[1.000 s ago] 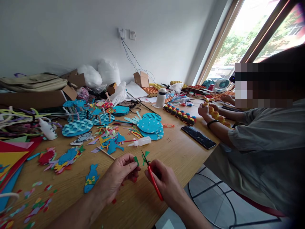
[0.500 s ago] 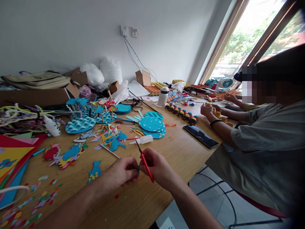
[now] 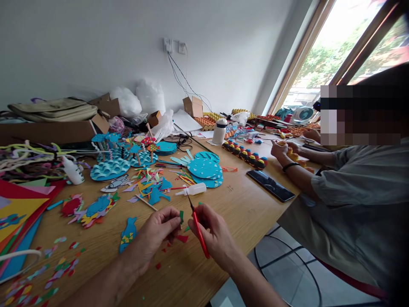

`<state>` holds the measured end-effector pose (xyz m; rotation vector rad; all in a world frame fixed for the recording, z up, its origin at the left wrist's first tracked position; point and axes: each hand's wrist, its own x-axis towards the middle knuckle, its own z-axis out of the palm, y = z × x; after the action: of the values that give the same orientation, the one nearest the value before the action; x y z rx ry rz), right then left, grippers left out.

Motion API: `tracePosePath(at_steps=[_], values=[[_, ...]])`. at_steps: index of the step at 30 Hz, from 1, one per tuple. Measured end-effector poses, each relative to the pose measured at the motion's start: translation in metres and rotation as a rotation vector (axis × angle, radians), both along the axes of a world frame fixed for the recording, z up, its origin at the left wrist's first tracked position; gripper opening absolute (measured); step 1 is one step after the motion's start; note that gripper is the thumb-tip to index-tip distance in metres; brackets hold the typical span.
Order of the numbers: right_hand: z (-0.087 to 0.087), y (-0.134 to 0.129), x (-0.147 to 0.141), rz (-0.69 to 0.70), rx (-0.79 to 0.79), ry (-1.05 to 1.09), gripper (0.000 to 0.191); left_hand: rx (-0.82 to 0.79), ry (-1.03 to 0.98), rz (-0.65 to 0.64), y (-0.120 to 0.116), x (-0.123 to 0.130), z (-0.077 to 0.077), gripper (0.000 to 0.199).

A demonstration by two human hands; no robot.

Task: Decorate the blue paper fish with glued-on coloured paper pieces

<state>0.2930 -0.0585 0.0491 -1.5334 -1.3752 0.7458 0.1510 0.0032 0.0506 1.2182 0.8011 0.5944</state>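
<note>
Between the thumb and finger of my left hand [image 3: 164,226] is a small green piece of paper [image 3: 181,216]. My right hand [image 3: 212,230] grips red-handled scissors [image 3: 200,234], their blades pointing away from me, a little apart from the green paper. Red paper scraps [image 3: 182,238] lie on the table under and between my hands. A blue paper fish [image 3: 128,234] with yellow patterning rests left of my left hand. Beyond the hands is a white glue bottle [image 3: 195,189] on its side, and a thin wooden stick [image 3: 146,202] lies close to my left fingers.
Paper cut-outs [image 3: 99,209] and colourful confetti [image 3: 60,268] cover the left side of the table. Blue decorated discs [image 3: 204,168], a painted egg-carton strip [image 3: 244,154] and a phone [image 3: 270,185] lie farther off. A co-worker [image 3: 348,179] sits at the right, handling yellow pieces.
My hands have moved apart, and the scissors have shifted slightly down and right. The green paper in my left fingers now shows more clearly, and red scraps beneath are uncovered.
</note>
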Motion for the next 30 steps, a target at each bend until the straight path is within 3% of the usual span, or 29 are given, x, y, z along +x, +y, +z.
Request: tracePosePath(at_steps=[7,17,30], values=[[-0.002,-0.018,-0.002,0.065,-0.058,-0.057,0.022,-0.105,-0.213,0.084,-0.005,-0.001,0.007,0.018],[-0.006,-0.016,-0.009,0.051,-0.076,-0.079,0.021,-0.039,-0.213,0.007,-0.012,0.003,0.009,0.011],[-0.007,-0.017,-0.016,0.089,-0.085,-0.092,0.020,-0.081,-0.200,0.054,-0.016,-0.006,0.004,0.009]])
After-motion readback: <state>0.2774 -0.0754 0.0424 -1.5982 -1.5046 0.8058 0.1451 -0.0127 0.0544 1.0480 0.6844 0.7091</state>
